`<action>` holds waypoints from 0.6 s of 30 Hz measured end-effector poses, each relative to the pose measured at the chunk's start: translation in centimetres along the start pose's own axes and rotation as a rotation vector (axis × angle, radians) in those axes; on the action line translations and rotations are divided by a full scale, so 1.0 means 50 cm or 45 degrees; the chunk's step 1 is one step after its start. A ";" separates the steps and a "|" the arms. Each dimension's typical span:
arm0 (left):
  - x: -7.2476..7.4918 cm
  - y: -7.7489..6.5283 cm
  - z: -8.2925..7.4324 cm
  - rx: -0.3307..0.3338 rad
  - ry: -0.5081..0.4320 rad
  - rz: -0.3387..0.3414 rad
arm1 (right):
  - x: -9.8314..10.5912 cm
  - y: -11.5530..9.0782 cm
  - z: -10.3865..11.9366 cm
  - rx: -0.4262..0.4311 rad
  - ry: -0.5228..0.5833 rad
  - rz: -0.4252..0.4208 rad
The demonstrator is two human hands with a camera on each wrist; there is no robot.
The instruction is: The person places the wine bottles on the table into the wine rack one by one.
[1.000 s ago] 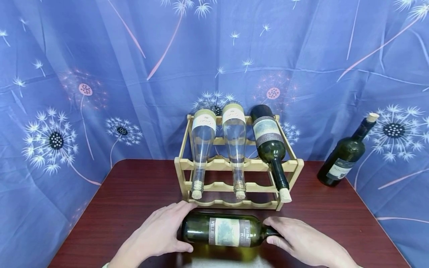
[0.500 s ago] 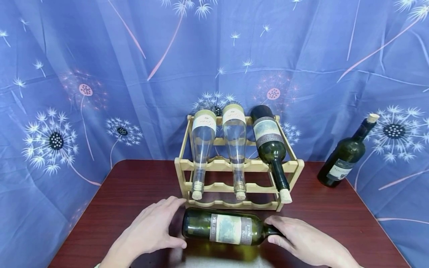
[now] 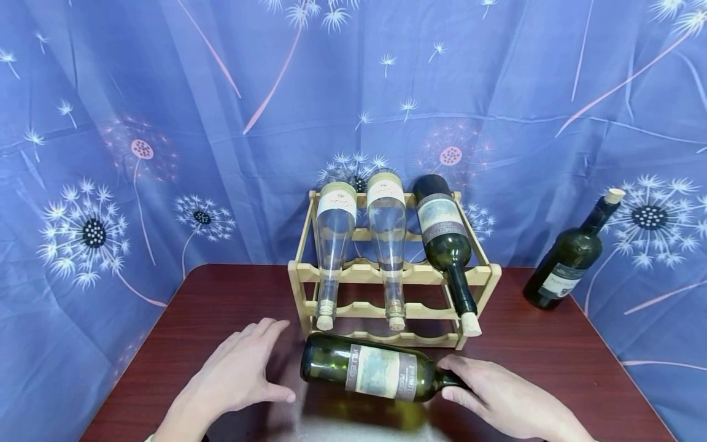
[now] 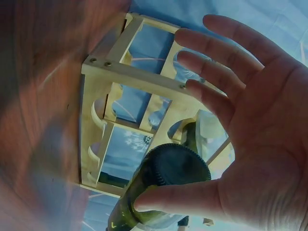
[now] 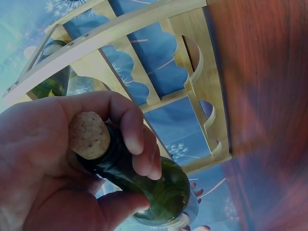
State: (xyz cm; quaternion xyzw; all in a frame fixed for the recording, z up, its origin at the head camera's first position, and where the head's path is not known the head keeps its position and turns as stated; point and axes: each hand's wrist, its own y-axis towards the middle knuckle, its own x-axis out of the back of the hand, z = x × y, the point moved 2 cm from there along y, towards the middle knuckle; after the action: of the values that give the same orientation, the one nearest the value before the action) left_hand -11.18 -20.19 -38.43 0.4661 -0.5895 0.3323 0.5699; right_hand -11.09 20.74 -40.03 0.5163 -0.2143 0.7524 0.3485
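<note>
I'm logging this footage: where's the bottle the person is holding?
In the head view, the held bottle is at bottom centre, before the wooden rack, its neck in the right hand.

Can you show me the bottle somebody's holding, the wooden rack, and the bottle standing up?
Held bottle [image 3: 380, 372]: head view, on its label.
Wooden rack [image 3: 359, 274]: head view, on the top front rail.
Standing bottle [image 3: 573, 250]: head view, on dark glass above the label.

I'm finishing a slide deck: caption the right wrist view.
A right hand grips a corked bottle by its neck, a wooden rack beyond.
</note>
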 end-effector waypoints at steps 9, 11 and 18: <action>0.000 0.000 0.012 -0.010 -0.002 -0.065 | 0.001 0.003 0.000 -0.013 0.079 0.020; 0.000 0.001 0.015 -0.011 -0.002 -0.079 | 0.000 0.003 0.000 -0.024 0.097 0.028; -0.004 0.005 0.025 0.000 0.012 -0.105 | -0.008 0.003 -0.002 -0.032 0.168 0.033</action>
State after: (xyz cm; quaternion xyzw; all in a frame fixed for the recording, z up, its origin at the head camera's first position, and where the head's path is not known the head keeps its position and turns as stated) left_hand -11.88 -21.21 -38.76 0.4885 -0.5670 0.3109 0.5858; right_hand -11.18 20.58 -40.41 0.4583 -0.2067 0.7866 0.3586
